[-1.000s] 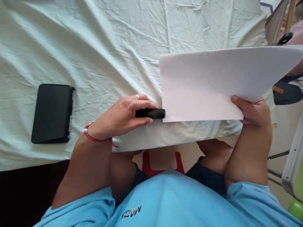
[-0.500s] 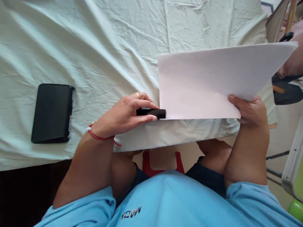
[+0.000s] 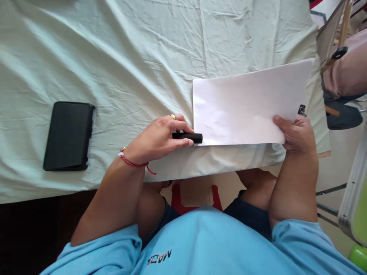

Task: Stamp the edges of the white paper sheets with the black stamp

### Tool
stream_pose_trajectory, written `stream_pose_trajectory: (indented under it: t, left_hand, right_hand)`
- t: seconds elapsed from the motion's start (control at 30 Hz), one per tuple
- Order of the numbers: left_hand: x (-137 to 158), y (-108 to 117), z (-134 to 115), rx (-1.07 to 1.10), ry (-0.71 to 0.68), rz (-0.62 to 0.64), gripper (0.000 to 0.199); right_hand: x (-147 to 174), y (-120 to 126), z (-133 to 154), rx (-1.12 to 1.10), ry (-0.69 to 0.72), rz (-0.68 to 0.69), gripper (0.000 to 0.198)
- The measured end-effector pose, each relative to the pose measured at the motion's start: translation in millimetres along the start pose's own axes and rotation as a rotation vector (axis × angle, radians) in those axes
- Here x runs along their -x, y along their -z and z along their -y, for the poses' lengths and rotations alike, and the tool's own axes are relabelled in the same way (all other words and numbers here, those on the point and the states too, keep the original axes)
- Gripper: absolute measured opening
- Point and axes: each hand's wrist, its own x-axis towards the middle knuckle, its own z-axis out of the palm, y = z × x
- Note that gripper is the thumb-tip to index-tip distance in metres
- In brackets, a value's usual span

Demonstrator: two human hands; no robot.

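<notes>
My left hand [image 3: 163, 137] is closed round a black stapler [image 3: 196, 138], fingers on its far side and thumb on its near side. The stapler's front end lies over the near left corner of a stack of white paper [image 3: 235, 105]. My right hand [image 3: 301, 133] grips the paper's near right part, thumb on top and the other fingers beneath, out of sight. The sheets' right side is raised off the cloth. A small dark, shiny thing [image 3: 302, 110] shows just beyond my right hand; I cannot make out what it is.
A pale, wrinkled cloth [image 3: 137, 57] covers the table. To the left lies a black rectangular case [image 3: 69, 135]. A red stool [image 3: 177, 198] shows below the table edge. At the right are a metal-edged panel [image 3: 354, 183] and part of another person [image 3: 348, 65].
The paper's raised right side has come down and leftward with my right hand. The small dark thing beyond that hand has come into sight. My left hand keeps its grip on the stapler.
</notes>
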Motion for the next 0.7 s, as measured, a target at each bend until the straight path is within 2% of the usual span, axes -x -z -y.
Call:
stream_pose_trajectory:
  t: [0.17,0.27,0.53,0.7]
  left_hand:
    - [1.2,1.6,-6.5,0.081,-0.001,0.080,0.023]
    - [0.3,-1.2,-10.7,0.122,0.017,0.077,0.022]
    - [-23.8,-13.0,-29.3,0.226,0.099,-0.196,0.034]
    - [-19.1,-14.0,-11.8,0.337,0.171,-0.327,0.033]
  right_hand:
    - [-6.7,-11.9,-0.9,-0.113,0.156,-0.067,0.053]
    - [-8.0,-25.0,3.0,-0.186,0.198,-0.090,0.053]
    - [4.1,-58.7,10.9,-0.254,0.215,0.015,0.052]
    - [8.8,-67.7,13.9,-0.307,0.228,0.019,0.048]
